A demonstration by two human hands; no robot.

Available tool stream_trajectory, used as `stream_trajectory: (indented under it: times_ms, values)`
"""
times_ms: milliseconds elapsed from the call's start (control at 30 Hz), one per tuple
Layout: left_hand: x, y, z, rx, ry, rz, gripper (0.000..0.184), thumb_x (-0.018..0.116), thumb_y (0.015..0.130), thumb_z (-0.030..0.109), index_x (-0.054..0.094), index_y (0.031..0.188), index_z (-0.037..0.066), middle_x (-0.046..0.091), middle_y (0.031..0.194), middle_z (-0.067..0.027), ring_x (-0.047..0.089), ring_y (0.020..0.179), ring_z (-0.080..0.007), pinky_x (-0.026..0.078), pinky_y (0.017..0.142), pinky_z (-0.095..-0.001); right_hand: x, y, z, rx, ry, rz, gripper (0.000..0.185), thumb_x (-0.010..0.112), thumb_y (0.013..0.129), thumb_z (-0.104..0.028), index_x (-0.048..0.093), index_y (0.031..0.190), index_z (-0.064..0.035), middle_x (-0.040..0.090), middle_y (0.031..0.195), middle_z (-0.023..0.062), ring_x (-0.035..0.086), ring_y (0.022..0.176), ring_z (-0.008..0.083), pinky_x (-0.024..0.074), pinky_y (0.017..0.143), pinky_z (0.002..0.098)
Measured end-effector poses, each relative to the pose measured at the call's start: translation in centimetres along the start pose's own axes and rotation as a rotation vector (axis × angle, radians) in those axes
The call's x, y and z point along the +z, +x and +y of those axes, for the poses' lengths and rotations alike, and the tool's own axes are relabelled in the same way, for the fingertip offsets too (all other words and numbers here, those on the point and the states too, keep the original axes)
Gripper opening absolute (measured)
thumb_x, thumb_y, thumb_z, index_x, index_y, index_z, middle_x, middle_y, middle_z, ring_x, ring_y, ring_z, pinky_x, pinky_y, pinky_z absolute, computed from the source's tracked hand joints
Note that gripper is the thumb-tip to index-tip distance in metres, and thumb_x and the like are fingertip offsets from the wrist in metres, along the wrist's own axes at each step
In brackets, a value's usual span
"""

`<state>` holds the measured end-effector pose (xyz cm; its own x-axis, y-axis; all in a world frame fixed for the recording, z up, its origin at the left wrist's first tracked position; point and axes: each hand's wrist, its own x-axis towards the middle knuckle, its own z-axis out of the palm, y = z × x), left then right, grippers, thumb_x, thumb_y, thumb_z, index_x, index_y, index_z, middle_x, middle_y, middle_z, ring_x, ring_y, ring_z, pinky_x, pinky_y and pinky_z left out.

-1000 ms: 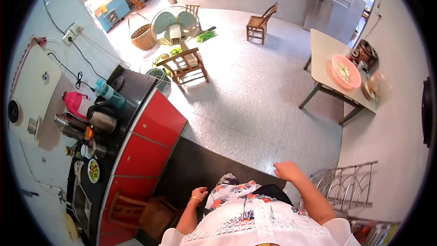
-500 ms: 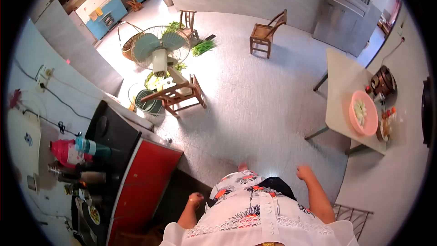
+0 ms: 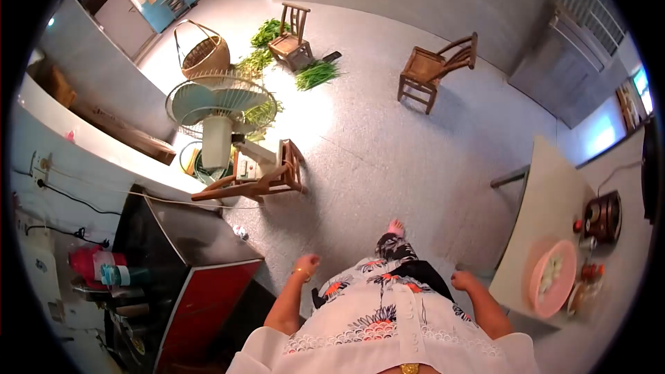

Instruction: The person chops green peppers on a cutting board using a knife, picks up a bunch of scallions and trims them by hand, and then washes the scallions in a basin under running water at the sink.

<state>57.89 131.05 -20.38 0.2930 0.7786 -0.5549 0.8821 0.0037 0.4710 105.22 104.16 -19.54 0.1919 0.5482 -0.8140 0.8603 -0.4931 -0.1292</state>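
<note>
My left hand (image 3: pixel 307 264) hangs loosely curled in front of my body, a bracelet on its wrist. Nothing shows between its fingers, and the red-fronted counter (image 3: pixel 208 301) lies to its left. On the other side, my right hand (image 3: pixel 463 280) is curled beside my patterned clothing, with nothing seen in it. The table (image 3: pixel 537 194) is nearest to that hand, apart from it. On the table stands a pink basin (image 3: pixel 568 273) holding pale, whitish pieces.
A fan (image 3: pixel 218 138) stands on a wooden chair (image 3: pixel 291 173) ahead left, its cord stretching to the wall. Beyond are a wicker basket (image 3: pixel 215 55), a small chair (image 3: pixel 292 45) and green vegetables (image 3: pixel 316 75) on the floor. Another wooden chair (image 3: pixel 422 69) stands ahead right.
The view has moved forward and turned, bringing the fan, chairs and vegetables closer. My left hand has risen in view and the right has dropped slightly; a foot now shows farther forward.
</note>
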Motion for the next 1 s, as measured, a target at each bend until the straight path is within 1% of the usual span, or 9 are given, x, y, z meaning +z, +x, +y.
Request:
stream_trajectory:
  times_ms: [67, 133, 267, 333, 500, 600, 700, 767, 1000]
  values:
    - [0.7, -0.2, -0.2, -0.130, 0.045, -0.095, 0.025, 0.062, 0.070, 0.016, 0.062, 0.094, 0.010, 0.063, 0.088, -0.0096, 0.060, 0.081, -0.0226, 0.047, 0.073, -0.0325, -5.6, 2.8, 0.9, -0.012, -0.047, -0.030, 0.031, 0.048, 0.072, -0.020, 0.061, 0.097, -0.0074, 0.059, 0.098, 0.0164, 0.057, 0.091, 0.0309, 0.0446, 0.079, 0.0405]
    - [0.9, -0.5, 0.8, -0.247, 0.021, -0.211, 0.025, 0.061, 0.070, 0.015, 0.063, 0.094, 0.010, 0.063, 0.090, -0.0101, 0.060, 0.083, -0.0229, 0.047, 0.074, -0.0316, -12.5, 6.1, 1.1, -0.066, -0.038, 0.124, 0.027, 0.050, 0.071, -0.020, 0.062, 0.090, -0.0064, 0.060, 0.088, 0.0168, 0.058, 0.081, 0.0327, 0.0452, 0.074, 0.0412]
    - [1.9, 0.4, 3.2, -0.327, -0.256, -0.148, 0.023, 0.059, 0.070, 0.017, 0.064, 0.092, 0.010, 0.064, 0.089, -0.0099, 0.061, 0.083, -0.0220, 0.046, 0.074, -0.0305, -24.2, 14.1, 0.0, -0.070, -0.250, 0.103, 0.026, 0.050, 0.072, -0.018, 0.060, 0.092, -0.0043, 0.059, 0.094, 0.0188, 0.056, 0.087, 0.0349, 0.0437, 0.075, 0.0433]
    - [0.1, 1.0, 7.2, -0.354, -0.267, -0.087, 0.023, 0.058, 0.071, 0.018, 0.063, 0.091, 0.009, 0.063, 0.090, -0.0106, 0.060, 0.085, -0.0213, 0.046, 0.073, -0.0296, -28.3, 17.9, -1.8, -0.177, -0.166, 0.262, 0.026, 0.049, 0.073, -0.018, 0.060, 0.093, -0.0045, 0.059, 0.092, 0.0191, 0.056, 0.086, 0.0354, 0.0441, 0.075, 0.0434]
    - [-2.0, 7.1, 11.3, -0.236, -0.022, -0.135, 0.035, 0.054, 0.074, 0.030, 0.058, 0.104, 0.013, 0.057, 0.103, -0.0168, 0.055, 0.093, -0.0348, 0.044, 0.075, -0.0383, -38.3, 23.3, -10.6, -0.324, -0.120, 0.250, 0.025, 0.047, 0.073, -0.018, 0.060, 0.090, -0.0042, 0.059, 0.091, 0.0187, 0.056, 0.086, 0.0350, 0.0443, 0.075, 0.0434]
    - [0.9, 15.0, 5.2, -0.202, -0.222, -0.082, 0.034, 0.056, 0.073, 0.028, 0.060, 0.102, 0.012, 0.058, 0.098, -0.0172, 0.056, 0.090, -0.0340, 0.044, 0.075, -0.0376, -43.1, 26.7, -13.1, -0.369, -0.148, 0.215, 0.025, 0.047, 0.073, -0.018, 0.060, 0.090, -0.0046, 0.060, 0.091, 0.0183, 0.056, 0.086, 0.0346, 0.0444, 0.075, 0.0431]
    - [-5.9, 22.3, 9.0, -0.311, -0.349, -0.075, 0.029, 0.061, 0.068, 0.022, 0.063, 0.095, 0.010, 0.063, 0.086, -0.0119, 0.061, 0.080, -0.0248, 0.047, 0.071, -0.0317, -46.9, 29.8, -13.8, -0.386, -0.188, 0.190, 0.026, 0.048, 0.072, -0.018, 0.061, 0.091, -0.0058, 0.060, 0.089, 0.0181, 0.056, 0.086, 0.0341, 0.0446, 0.076, 0.0425]
    - [-11.8, 25.9, 13.2, -0.211, -0.296, 0.060, 0.029, 0.062, 0.068, 0.022, 0.063, 0.094, 0.009, 0.063, 0.084, -0.0119, 0.061, 0.078, -0.0243, 0.047, 0.071, -0.0319, -49.4, 31.5, -13.7, -0.399, -0.202, 0.183, 0.027, 0.048, 0.072, -0.019, 0.061, 0.092, -0.0061, 0.060, 0.089, 0.0181, 0.056, 0.086, 0.0336, 0.0446, 0.076, 0.0423]
    - [-22.3, 40.3, 20.4, -0.126, -0.353, 0.180, 0.028, 0.061, 0.072, 0.018, 0.060, 0.098, 0.008, 0.063, 0.085, -0.0113, 0.061, 0.077, -0.0228, 0.048, 0.071, -0.0314, -59.2, 37.2, -14.6, -0.349, -0.263, 0.115, 0.023, 0.048, 0.072, -0.016, 0.060, 0.088, -0.0061, 0.059, 0.092, 0.0189, 0.055, 0.089, 0.0343, 0.0439, 0.077, 0.0432]
